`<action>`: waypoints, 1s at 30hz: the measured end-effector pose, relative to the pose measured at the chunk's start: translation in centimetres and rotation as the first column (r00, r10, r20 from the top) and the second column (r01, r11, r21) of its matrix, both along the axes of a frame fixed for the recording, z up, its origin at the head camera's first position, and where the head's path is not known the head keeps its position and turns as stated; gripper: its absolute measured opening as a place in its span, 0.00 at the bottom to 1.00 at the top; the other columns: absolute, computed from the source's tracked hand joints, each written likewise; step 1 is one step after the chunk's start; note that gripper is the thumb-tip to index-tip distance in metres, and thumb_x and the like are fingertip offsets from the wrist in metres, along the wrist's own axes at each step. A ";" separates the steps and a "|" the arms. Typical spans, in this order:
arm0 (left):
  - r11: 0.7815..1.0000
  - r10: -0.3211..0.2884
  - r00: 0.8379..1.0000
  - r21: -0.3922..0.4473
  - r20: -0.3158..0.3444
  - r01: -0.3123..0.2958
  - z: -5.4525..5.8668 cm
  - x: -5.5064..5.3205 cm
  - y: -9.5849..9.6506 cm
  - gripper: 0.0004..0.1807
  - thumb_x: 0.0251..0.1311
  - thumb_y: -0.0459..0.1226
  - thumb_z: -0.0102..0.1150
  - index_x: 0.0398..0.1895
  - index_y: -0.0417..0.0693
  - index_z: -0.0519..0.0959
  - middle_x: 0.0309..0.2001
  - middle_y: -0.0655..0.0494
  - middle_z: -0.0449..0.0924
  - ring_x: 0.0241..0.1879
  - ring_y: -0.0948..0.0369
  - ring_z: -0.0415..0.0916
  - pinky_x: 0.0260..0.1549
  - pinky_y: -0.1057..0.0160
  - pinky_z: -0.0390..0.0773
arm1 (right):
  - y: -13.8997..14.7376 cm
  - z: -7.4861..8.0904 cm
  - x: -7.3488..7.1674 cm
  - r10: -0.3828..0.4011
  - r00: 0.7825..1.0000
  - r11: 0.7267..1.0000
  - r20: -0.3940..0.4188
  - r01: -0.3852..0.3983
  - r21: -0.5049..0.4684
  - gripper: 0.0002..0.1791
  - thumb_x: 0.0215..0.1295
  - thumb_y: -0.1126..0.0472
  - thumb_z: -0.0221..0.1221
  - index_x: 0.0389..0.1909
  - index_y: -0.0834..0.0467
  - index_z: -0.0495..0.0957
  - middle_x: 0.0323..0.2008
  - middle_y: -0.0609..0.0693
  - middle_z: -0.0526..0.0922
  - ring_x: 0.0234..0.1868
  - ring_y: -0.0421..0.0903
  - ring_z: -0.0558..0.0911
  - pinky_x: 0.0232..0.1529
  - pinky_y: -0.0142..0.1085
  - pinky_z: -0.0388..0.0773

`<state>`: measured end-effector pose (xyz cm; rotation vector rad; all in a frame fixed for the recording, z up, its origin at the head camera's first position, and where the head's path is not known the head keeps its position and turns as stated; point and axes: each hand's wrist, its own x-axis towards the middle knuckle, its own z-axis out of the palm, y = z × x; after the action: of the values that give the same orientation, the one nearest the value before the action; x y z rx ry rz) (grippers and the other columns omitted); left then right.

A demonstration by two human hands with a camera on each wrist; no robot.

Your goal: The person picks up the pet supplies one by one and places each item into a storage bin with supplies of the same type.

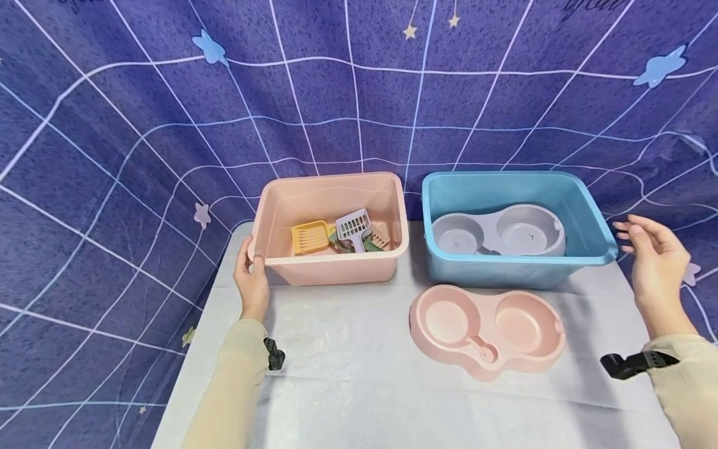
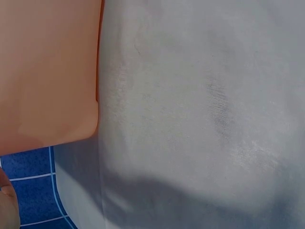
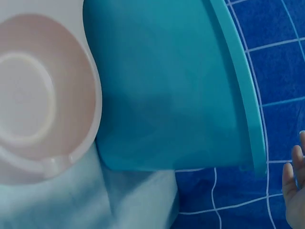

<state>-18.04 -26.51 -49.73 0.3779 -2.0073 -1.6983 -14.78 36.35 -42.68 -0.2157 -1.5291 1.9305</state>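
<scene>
A pink tub (image 1: 336,272) stands at the back left of the table. My left hand (image 1: 252,287) grips its front left corner, the thumb in front and the fingers along the side. Inside the tub lie a yellow litter scoop (image 1: 310,238), a pale purple litter scoop (image 1: 353,226) and some green and tan pieces, partly covered. My right hand (image 1: 659,252) is beside the right end of a blue tub (image 1: 505,271), its fingers loosely bent and holding nothing. That tub contains a grey double pet bowl (image 1: 490,227).
A pink double pet bowl (image 1: 487,308) lies on the table in front of the blue tub. The white table (image 1: 336,374) ends at a purple-blue curtain (image 1: 314,93) with a grid and stars. A black wrist strap (image 1: 639,363) is on the right sleeve.
</scene>
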 end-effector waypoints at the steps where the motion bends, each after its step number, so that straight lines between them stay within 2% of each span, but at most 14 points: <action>1: 1.000 -0.002 1.000 0.000 0.001 0.002 0.4 0.2 0.2 0.27 0.70 0.32 0.45 0.72 0.45 0.66 0.70 0.50 0.67 0.63 0.56 0.65 0.59 0.65 0.68 | 0.1 0.0 0.0 -0.005 1.000 1.000 0.004 0.005 0.008 0.10 0.67 0.74 0.57 0.45 0.69 0.83 0.31 0.49 0.88 0.33 0.40 0.84 0.31 0.22 0.76; 4: 1.000 -0.003 1.000 -0.009 0.006 0.003 1.5 0.8 0.7 0.26 0.71 0.32 0.44 0.72 0.43 0.66 0.70 0.47 0.66 0.63 0.55 0.65 0.60 0.66 0.68 | 0.5 -0.1 -0.2 -0.017 1.000 1.000 0.014 0.016 0.025 0.10 0.66 0.74 0.58 0.46 0.69 0.83 0.32 0.47 0.88 0.36 0.40 0.84 0.33 0.22 0.75; 8: 1.000 -0.002 1.000 -0.012 0.010 0.002 1.8 1.0 0.9 0.26 0.71 0.33 0.44 0.72 0.43 0.66 0.70 0.47 0.66 0.63 0.55 0.64 0.60 0.65 0.67 | 0.9 -0.4 -0.5 -0.014 0.999 0.999 0.030 0.013 0.039 0.11 0.66 0.75 0.58 0.47 0.69 0.82 0.33 0.46 0.88 0.37 0.39 0.82 0.34 0.21 0.74; 12: 1.000 -0.004 1.000 -0.019 0.014 0.004 1.9 1.0 0.8 0.26 0.71 0.32 0.45 0.72 0.42 0.65 0.70 0.49 0.66 0.63 0.56 0.65 0.59 0.65 0.68 | 1.2 -0.9 -0.8 -0.009 0.998 1.000 0.056 0.009 0.010 0.12 0.66 0.76 0.57 0.47 0.68 0.83 0.35 0.46 0.88 0.38 0.39 0.82 0.32 0.20 0.74; 15: 1.000 -0.005 1.000 -0.015 0.010 0.005 1.7 0.9 0.6 0.26 0.71 0.32 0.45 0.72 0.43 0.66 0.70 0.50 0.67 0.62 0.57 0.65 0.58 0.66 0.68 | 1.4 -1.2 -1.1 -0.017 0.994 0.999 0.104 0.020 -0.026 0.11 0.66 0.75 0.57 0.46 0.65 0.84 0.36 0.46 0.87 0.38 0.38 0.81 0.32 0.20 0.74; 22: 1.000 0.004 1.000 -0.017 0.014 -0.004 1.5 0.8 0.6 0.26 0.71 0.32 0.46 0.72 0.42 0.66 0.70 0.49 0.67 0.62 0.57 0.65 0.58 0.67 0.69 | 1.6 -2.3 -1.2 -0.008 0.962 1.000 0.274 0.013 -0.017 0.12 0.67 0.71 0.59 0.40 0.51 0.86 0.37 0.38 0.86 0.37 0.32 0.78 0.31 0.18 0.71; 30: 1.000 -0.006 1.000 -0.006 0.010 0.006 1.5 0.8 0.7 0.26 0.71 0.32 0.46 0.72 0.42 0.65 0.70 0.49 0.66 0.62 0.57 0.65 0.59 0.65 0.69 | 1.6 -3.5 -1.0 0.071 0.958 0.997 0.276 -0.058 -0.056 0.12 0.68 0.68 0.59 0.44 0.50 0.86 0.37 0.37 0.84 0.38 0.32 0.77 0.34 0.17 0.72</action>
<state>-17.23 -25.85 -48.22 0.3790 -2.0222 -1.6963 -15.77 37.99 -46.18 -0.4818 -1.6882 2.0567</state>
